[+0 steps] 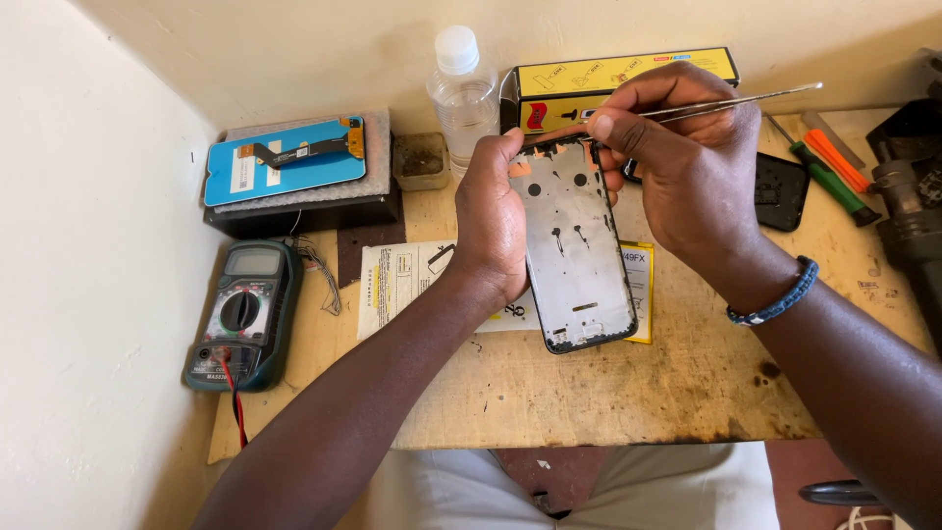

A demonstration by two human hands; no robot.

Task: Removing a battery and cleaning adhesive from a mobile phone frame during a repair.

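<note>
- Nearest you, your lap in pale trousers (677, 486) shows under the front edge of the worn wooden table (589, 393).
- On the table's left side lies a dark green multimeter with a round dial (240, 314); a red lead runs from its lower end toward you.
- Your left hand (491, 221) is clasped round the left edge of the grey metal phone frame with a black rim (577, 250), holding it tilted up, its lower end down over a white and yellow printed sheet (412, 280) that lies flat on the table.
- Your right hand (692, 162) is pinched shut on thin silver metal tweezers (731, 101), whose tip end sits at the top edge of the phone frame, beside your thumb.
- A blue beaded bracelet (777, 299) circles your right wrist.
- To the right, past that hand, lie a black flat phone cover (782, 191) and green and orange handled screwdrivers (834, 172).
- Farther back on the left, a blue-backed phone screen with an orange ribbon cable (285, 157) rests on a grey pad.
- By the wall stand a clear plastic bottle with a white cap (461, 93) and a long yellow and black box (628, 74).
</note>
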